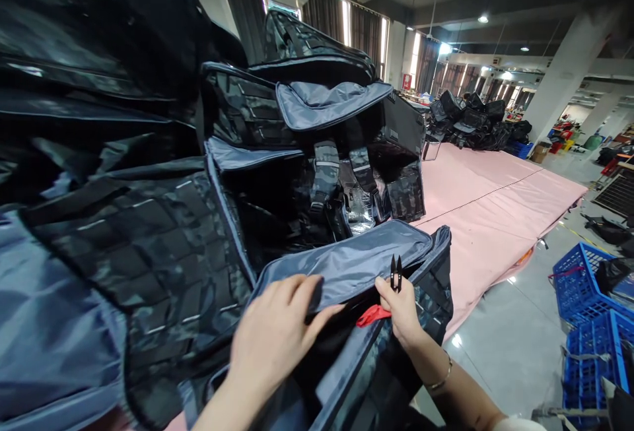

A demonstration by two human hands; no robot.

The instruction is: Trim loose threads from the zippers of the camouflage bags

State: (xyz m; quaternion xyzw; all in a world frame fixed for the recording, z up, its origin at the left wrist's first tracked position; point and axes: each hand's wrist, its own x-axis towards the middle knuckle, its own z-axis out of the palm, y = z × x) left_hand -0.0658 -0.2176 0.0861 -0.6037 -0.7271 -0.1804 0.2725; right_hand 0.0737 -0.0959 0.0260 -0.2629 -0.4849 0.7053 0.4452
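An open black camouflage bag with grey-blue lining (347,266) lies in front of me on a pile of the same bags. My left hand (275,332) rests on the lining's edge with its fingers flat and slightly spread. My right hand (401,309) is closed on small black thread snips (395,274), whose points stick up, and it touches the bag's rim. A red tab (372,315) shows just below that hand's fingers.
More black bags (148,154) are stacked high at left and centre. A pink padded table (490,213) runs to the right, with another bag heap (470,121) at its far end. Blue plastic crates (589,312) stand on the grey floor at right.
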